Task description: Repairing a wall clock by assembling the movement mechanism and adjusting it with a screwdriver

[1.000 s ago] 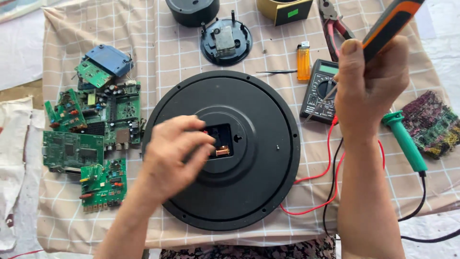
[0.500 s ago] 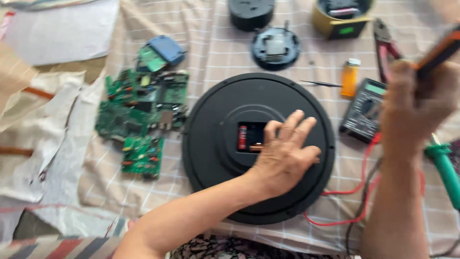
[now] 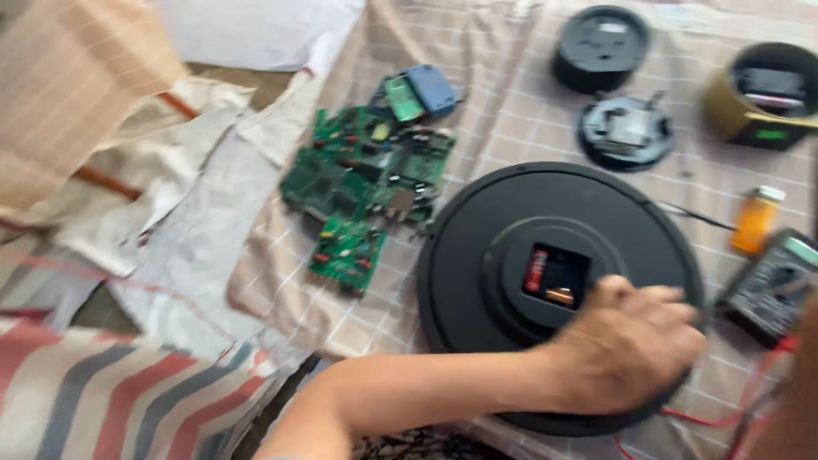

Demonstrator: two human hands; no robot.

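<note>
- The round black clock back [image 3: 477, 255] lies flat on the checked cloth [image 3: 528, 119], its open centre compartment showing a battery.
- The left hand [image 3: 630, 341] rests on the clock's lower right part, fingers curled loosely together, gripping nothing that can be made out; the view is blurred.
- The right hand is out of view; only a forearm edge shows right of the clock.
- Green circuit boards [image 3: 358, 179] lie just left of the clock.
- A multimeter [image 3: 771, 285] sits right of it, an orange lighter [image 3: 754, 221] just above that.
</note>
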